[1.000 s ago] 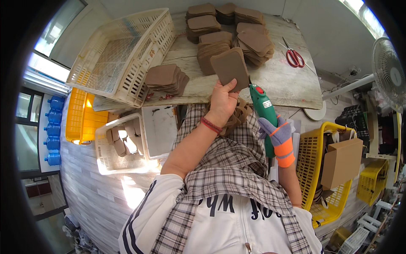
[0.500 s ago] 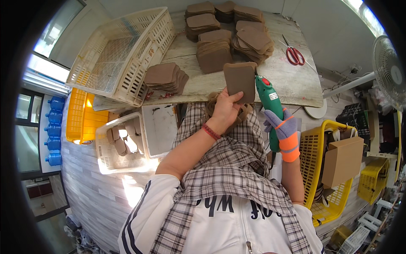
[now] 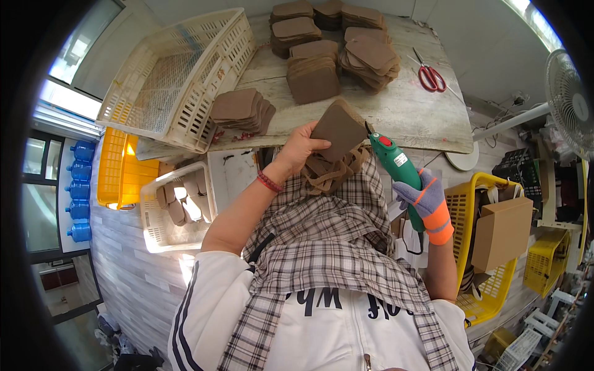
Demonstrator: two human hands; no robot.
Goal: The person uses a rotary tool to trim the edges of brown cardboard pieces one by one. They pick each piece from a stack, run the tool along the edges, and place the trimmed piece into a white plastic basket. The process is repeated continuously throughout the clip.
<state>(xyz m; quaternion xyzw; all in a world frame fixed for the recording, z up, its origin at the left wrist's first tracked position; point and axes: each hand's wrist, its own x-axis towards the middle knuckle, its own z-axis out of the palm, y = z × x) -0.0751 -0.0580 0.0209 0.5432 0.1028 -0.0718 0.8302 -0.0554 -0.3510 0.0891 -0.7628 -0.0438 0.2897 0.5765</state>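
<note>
My left hand (image 3: 298,150), a red bracelet at its wrist, pinches the edge of a brown fabric piece (image 3: 340,133) with rounded corners. In my gloved right hand (image 3: 426,196) is a pair of green electric scissors (image 3: 390,156) with a red button. Its dark blade tip is at the right edge of the piece; whether it touches is too small to tell. Below, brown fabric offcut strips (image 3: 337,174) lie bunched on my plaid apron (image 3: 334,216). Beyond the piece, stacks of similar brown pieces (image 3: 314,83) stand on the worn table (image 3: 272,80).
Red-handled scissors (image 3: 431,78) lie at the table's right. A white plastic crate (image 3: 201,102) and a smaller stack (image 3: 238,108) stand at left. Below is a white basket (image 3: 176,238) with brown pieces. At right are a yellow basket (image 3: 459,213) with a cardboard box (image 3: 502,235) and a fan (image 3: 569,102).
My left hand has moved left and nearer, turning the brown piece to a slant. The electric scissors have come lower, tilting left, with my right hand shifted slightly right. More offcut strips show.
</note>
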